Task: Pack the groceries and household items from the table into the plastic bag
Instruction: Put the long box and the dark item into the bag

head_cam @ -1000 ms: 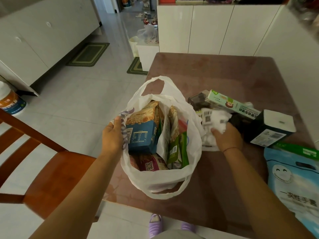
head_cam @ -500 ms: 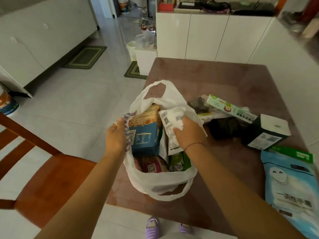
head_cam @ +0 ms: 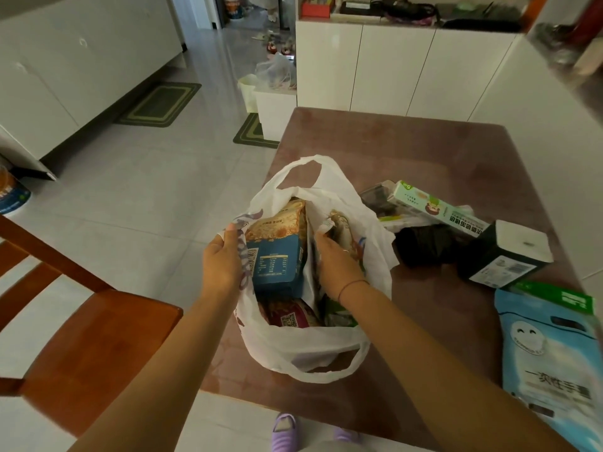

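Observation:
A white plastic bag (head_cam: 303,360) stands open on the brown table (head_cam: 375,141) near its front left corner. Inside it are a blue-and-tan snack box (head_cam: 274,262), a red packet (head_cam: 287,316) and green packets. My left hand (head_cam: 222,259) grips the bag's left rim and holds it open. My right hand (head_cam: 336,262) is down inside the bag, fingers curled on a white packet (head_cam: 311,265) that is mostly hidden. Still on the table are a long green-and-white box (head_cam: 437,208), a black bundle (head_cam: 424,244), a black box with a white top (head_cam: 502,256) and a blue pouch (head_cam: 551,360).
A green packet (head_cam: 554,296) peeks out behind the blue pouch. A wooden chair (head_cam: 81,337) stands left of the table. White cabinets (head_cam: 391,66) run behind the table, and a white wall is close on the right. Purple slippers (head_cam: 284,432) show at the table's front edge.
My right hand picked up the white packet from beside the bag, carried it left over the opening and has sunk into the bag with it. The left hand stayed on the rim.

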The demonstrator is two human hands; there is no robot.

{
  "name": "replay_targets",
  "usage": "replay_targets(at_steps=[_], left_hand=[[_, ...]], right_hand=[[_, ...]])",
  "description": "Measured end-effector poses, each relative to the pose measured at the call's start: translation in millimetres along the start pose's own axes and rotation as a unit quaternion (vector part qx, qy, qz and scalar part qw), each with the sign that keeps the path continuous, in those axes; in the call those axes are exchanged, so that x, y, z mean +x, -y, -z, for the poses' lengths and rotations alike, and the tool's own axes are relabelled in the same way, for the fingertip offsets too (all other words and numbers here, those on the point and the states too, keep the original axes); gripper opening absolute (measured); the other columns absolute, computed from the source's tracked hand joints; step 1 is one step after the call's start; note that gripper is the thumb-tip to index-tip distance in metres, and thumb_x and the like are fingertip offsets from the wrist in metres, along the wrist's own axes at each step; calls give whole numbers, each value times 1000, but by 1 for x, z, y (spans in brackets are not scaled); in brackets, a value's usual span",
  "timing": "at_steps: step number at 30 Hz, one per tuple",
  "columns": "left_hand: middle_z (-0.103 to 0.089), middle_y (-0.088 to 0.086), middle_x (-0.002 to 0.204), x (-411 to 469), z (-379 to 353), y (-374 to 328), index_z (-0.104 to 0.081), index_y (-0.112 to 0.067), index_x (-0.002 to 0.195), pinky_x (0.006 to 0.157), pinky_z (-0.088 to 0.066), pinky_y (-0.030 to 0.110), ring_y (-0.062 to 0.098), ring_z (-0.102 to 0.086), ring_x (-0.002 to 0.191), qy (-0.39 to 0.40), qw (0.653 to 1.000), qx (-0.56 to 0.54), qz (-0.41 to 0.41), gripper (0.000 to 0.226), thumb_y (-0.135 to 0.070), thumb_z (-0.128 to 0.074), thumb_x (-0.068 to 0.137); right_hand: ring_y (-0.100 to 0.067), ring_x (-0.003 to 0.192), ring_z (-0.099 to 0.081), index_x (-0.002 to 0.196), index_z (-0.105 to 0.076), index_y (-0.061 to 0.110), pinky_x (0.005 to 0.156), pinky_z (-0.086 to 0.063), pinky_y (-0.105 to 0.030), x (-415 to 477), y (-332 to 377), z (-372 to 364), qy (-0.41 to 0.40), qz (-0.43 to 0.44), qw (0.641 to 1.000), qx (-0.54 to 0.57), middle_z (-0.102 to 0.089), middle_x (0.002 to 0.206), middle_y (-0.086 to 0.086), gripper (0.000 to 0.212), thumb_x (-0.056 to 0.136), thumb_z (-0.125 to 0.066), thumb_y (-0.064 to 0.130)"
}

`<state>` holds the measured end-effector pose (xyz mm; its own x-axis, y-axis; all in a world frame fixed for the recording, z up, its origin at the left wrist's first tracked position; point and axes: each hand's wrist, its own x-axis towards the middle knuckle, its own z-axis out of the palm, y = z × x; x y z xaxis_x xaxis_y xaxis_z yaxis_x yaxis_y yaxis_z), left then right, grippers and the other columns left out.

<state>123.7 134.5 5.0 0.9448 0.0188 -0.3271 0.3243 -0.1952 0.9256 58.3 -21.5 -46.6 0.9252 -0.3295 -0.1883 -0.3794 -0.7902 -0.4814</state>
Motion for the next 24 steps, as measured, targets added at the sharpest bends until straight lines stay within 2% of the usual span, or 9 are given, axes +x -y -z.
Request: replay_targets(at_steps=[2,6,8,10,12,14,16,20,24], left_hand=[[-55,13,74,0,-1,-1,-57,-4,118,52,-51,28,23,-55,60,-1,1000,0,1,52,-45,-32,98],[-49,0,69,3,-1,3,-60,-6,108,54,-50,27,10,-40,52,-5,1000,-4,1,48,-44,-33,98],[-44,1,62,5,1,4,-58,-11,92,39,-40,18,9,-36,48,-2,1000,-3,-1,41,-45,-35,98],[-41,0,60,6,2,4,-54,-14,89,33,-30,16,10,-34,46,0,1000,2,-4,36,-45,-37,97],[-41,-1,61,6,1,2,-53,-15,88,34,-30,16,9,-34,47,1,1000,-1,-1,35,-45,-38,97],[-41,0,60,6,-1,2,-53,-16,83,33,-30,15,10,-34,46,4,1000,-6,0,36,-45,-38,97],[-41,0,59,5,-2,2,-52,-19,75,32,-30,14,10,-33,45,1,1000,-3,-1,36,-45,-38,97],[-40,0,58,6,-4,2,-51,-21,73,32,-30,14,9,-33,44,1,1000,1,0,36,-44,-38,98],[-42,1,59,7,-6,3,-52,-21,74,40,-32,20,10,-34,46,-6,1000,-1,-2,37,-46,-38,97]], right_hand=[[-29,141,-27,149,-15,14,115,-28,-43,1,-4,-13,7,4,1000,-25,-20,156,-7,63,92,-42,6],[-26,140,-29,149,-14,16,116,-25,-39,9,-4,-27,18,1,999,-43,-22,155,-5,66,92,-47,10],[-25,136,-34,145,-26,14,114,-28,-37,11,-4,-17,14,11,999,-35,-30,151,-6,54,94,-45,15],[-23,129,-43,134,-45,12,107,-33,-29,5,-7,5,-85,30,995,52,-43,142,-7,38,97,-40,20],[-17,114,-51,118,-57,9,96,-36,-19,-3,-20,31,-233,25,960,153,-56,125,-8,29,97,-39,18],[-18,104,-54,105,-63,6,90,-42,-22,-6,-46,51,-348,-20,915,205,-61,112,-11,24,94,-41,10],[-24,108,-54,101,-62,5,91,-45,-28,0,-82,58,-391,-89,887,231,-60,112,-14,19,90,-47,7],[-34,125,-42,119,-52,8,105,-39,-47,26,-148,57,-331,-117,933,74,-47,132,-17,40,82,-62,19],[-35,124,-42,130,-37,11,104,-39,-52,62,-190,76,-228,-124,965,-41,-44,134,-16,69,73,-71,32]])
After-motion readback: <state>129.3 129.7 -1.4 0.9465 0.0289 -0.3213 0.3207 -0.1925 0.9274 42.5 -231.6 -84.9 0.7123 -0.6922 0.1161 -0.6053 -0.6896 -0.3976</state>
